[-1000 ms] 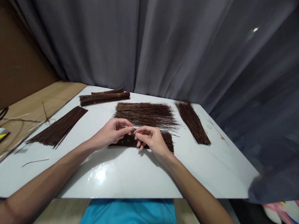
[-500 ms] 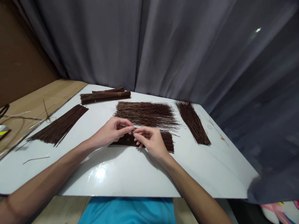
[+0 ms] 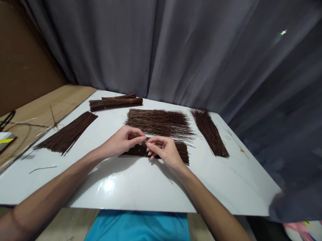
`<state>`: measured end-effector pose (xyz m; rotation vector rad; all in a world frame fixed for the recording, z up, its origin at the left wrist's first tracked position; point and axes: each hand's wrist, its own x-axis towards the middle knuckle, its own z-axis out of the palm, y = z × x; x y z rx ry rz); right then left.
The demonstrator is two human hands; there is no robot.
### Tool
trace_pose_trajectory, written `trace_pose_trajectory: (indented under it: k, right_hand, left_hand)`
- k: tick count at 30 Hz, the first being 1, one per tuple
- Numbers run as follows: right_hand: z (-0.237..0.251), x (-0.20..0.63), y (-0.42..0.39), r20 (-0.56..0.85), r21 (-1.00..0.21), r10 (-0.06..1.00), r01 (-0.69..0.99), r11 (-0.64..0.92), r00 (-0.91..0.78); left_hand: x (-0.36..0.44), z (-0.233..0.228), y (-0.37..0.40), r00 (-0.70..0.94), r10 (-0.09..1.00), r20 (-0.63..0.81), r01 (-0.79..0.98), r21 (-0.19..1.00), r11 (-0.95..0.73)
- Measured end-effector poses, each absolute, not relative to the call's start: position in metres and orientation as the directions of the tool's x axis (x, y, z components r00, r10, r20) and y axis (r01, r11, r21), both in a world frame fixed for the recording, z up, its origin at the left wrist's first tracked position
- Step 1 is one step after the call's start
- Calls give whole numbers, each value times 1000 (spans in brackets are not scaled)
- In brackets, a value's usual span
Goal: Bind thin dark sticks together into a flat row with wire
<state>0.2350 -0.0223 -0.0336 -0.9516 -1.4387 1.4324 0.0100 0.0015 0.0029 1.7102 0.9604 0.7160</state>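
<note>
My left hand (image 3: 122, 143) and my right hand (image 3: 163, 151) meet fingertip to fingertip over a flat bundle of thin dark brown sticks (image 3: 183, 151) lying on the white table (image 3: 136, 185). Both hands pinch something small and thin between thumb and fingers at the bundle's middle; what it is I cannot make out. The hands cover the bundle's centre. Behind it lies a wider loose spread of sticks (image 3: 159, 121).
A stick pile (image 3: 66, 135) lies at the left, another stick pile (image 3: 210, 131) at the right, and tied bundles (image 3: 115, 102) at the back. One stray stick (image 3: 43, 169) lies near the left edge. A wooden surface (image 3: 38, 111) with wire adjoins the table. A grey curtain (image 3: 180, 50) hangs behind.
The hands have stayed together over the bundle, with only small finger movement. The view has drifted slightly.
</note>
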Motion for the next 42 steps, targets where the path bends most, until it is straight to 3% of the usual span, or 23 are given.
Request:
trace_pose_trajectory:
  k: [20, 33, 39, 42]
  right_hand:
    - [-27, 238, -23, 30, -999, 951, -50, 15, -309]
    - [-34, 236, -23, 15, -1000, 955, -29, 6, -297]
    - [-37, 232, -24, 99, -989, 963, 80, 122, -249]
    - [-32, 231, -29, 215, -926, 947, 259, 276, -240]
  left_hand:
    - [10, 3, 2, 541, 840, 37, 267, 940, -213]
    - [11, -7, 5, 519, 855, 11, 222, 964, -148]
    - [7, -12, 9, 467, 881, 81, 243, 946, -216]
    - [6, -10, 9, 474, 864, 171, 298, 892, -340]
